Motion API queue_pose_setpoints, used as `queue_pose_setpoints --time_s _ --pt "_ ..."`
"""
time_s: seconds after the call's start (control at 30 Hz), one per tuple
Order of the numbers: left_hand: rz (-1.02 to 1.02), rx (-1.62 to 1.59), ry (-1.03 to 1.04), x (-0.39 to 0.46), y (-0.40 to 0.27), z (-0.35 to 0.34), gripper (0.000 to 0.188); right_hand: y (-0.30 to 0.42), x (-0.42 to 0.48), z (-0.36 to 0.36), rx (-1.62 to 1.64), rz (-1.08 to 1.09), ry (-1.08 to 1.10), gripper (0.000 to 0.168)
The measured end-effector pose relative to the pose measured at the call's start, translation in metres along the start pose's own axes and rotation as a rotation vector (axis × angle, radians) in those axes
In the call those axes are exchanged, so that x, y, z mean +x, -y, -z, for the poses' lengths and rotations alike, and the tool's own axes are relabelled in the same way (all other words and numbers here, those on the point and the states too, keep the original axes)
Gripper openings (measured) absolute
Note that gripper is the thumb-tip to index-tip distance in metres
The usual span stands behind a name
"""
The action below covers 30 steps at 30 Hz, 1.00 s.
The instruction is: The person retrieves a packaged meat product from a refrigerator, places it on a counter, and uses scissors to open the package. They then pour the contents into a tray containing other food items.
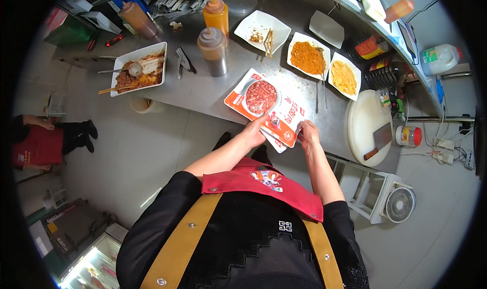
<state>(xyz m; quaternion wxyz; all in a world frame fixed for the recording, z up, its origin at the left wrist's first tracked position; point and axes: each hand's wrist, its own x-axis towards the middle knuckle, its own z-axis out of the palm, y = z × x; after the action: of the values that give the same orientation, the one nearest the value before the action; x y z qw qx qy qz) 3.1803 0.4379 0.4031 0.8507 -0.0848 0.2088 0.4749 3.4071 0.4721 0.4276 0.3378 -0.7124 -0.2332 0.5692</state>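
Observation:
A flat printed food packet (274, 107), red and white with a picture of meat pieces, is held at the front edge of the steel table. At least one more packet (275, 141) shows beneath it, its corner sticking out at the bottom. My left hand (255, 131) grips the lower left side, thumb on top and the other fingers hidden underneath. On the right edge, my right hand (309, 132) has its fingers curled at the packet's side. The packets' far end lies over the steel tabletop (182, 102).
Sauce bottles (212, 53) stand beyond the packets, beside metal tongs (184, 62). White dishes hold orange minced food (307, 57) and yellow slices (343, 77). A cleaver (382, 136) rests on the round cutting board (355, 129). Left are a meat-sauce tray (141, 66) and another person (42, 140).

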Motion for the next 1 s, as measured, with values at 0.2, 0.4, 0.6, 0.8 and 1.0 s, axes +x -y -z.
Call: queue_pose_setpoints --time_s 0.2,0.4,0.6,0.8,1.0 --pt "-0.067 0.736 -0.593 -0.053 -0.001 0.028 0.034 -0.023 0.018 0.012 -0.387 0.149 -0.196 0.023" --pt "-0.539 0.579 -0.916 -0.072 -0.055 0.04 0.032 -0.042 0.041 0.033 -0.228 0.165 0.015 0.024" --pt "-0.502 0.681 -0.78 -0.049 -0.078 0.039 0.032 -0.028 0.035 0.037 -0.11 0.066 0.178 0.023" --pt "-0.469 0.849 -0.776 -0.036 -0.078 0.029 0.027 -0.023 0.02 0.037 -0.113 -0.027 0.308 0.025" --pt "-0.43 0.815 -0.889 -0.03 -0.082 0.04 0.023 -0.032 0.018 0.047 -0.003 -0.117 0.483 0.023"
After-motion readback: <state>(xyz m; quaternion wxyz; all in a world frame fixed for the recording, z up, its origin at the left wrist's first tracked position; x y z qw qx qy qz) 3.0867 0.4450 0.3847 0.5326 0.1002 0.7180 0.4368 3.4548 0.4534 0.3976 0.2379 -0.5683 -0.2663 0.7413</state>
